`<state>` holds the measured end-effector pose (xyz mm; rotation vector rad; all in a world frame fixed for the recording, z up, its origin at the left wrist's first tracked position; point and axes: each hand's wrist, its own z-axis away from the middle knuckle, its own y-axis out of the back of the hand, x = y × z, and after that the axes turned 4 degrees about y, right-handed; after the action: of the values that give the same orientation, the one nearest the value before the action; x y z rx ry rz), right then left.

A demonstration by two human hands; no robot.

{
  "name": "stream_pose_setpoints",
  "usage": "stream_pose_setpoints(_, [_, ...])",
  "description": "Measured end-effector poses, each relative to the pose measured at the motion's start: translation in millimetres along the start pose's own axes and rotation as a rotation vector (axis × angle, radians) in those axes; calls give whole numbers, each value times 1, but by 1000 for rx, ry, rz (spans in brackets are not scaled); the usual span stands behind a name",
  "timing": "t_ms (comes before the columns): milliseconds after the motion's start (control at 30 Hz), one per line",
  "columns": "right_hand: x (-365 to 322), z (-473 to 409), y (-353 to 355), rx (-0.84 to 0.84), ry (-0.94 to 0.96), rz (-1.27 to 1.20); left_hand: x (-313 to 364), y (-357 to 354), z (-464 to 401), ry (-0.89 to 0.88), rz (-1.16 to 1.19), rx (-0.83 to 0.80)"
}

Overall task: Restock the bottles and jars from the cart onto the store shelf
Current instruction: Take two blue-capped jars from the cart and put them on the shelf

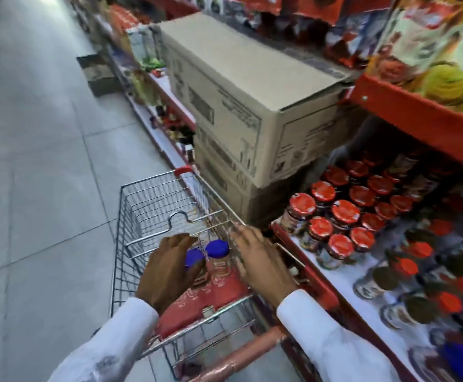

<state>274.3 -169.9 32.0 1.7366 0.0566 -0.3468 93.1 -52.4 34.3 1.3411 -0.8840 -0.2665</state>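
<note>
Two white sleeves reach forward over the silver wire shopping cart (pixel 147 205). Left hand (pixel 167 271) curls around a blue-lidded glass jar (pixel 193 257) in the cart's red child seat (pixel 208 296), fingers closed on it. A second blue-lidded jar (pixel 218 250) stands just beside it. Right hand (pixel 263 260) rests with fingers spread and loose on the cart's right rim, holding nothing. Beyond, red-lidded jars (pixel 344 212) crowd the red-edged store shelf (pixel 335 279), next to stacked brown cardboard boxes (pixel 241 106).
</note>
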Motion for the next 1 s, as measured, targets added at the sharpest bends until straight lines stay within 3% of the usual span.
stream_pose_setpoints(233, [-8, -55, -57, -340, -51, -51, -27, -45, -25, 120, 45, -244])
stream_pose_setpoints(400, [-2, -68, -84, -448, -126, -53, -43, -81, -38, 114, -41, -328])
stream_pose_setpoints(667, [-1, -71, -103, -389, -207, -71, -52, -94, -48, 87, -164, -336])
stream_pose_setpoints(867, [0, -66, -100, -348, -252, -137, -55, -96, -44, 53, -51, -255])
stream_pose_setpoints(1000, [5, -56, -70, -290, -299, -185, -51, -85, -40, -25, -46, -297])
